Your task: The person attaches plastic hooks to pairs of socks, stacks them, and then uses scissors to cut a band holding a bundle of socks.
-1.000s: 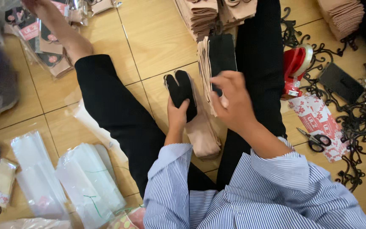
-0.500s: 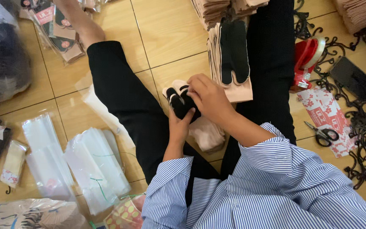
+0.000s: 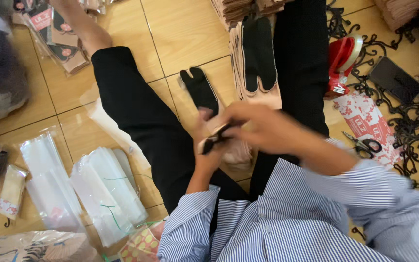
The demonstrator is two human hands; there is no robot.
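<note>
Mid-fold step: left hand (image 3: pixel 208 145) and right hand (image 3: pixel 255 128) pinching black split-toe sock (image 3: pixel 214 140) on beige card; spare sock (image 3: pixel 200 90) at 12 o'clock. Next likely: firm crease, aligned edges.

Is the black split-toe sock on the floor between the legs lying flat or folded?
Flat. The black sock lies spread on the tile, its two toe lobes pointing away, free of both hands. The left hand and right hand work just below it.
</note>
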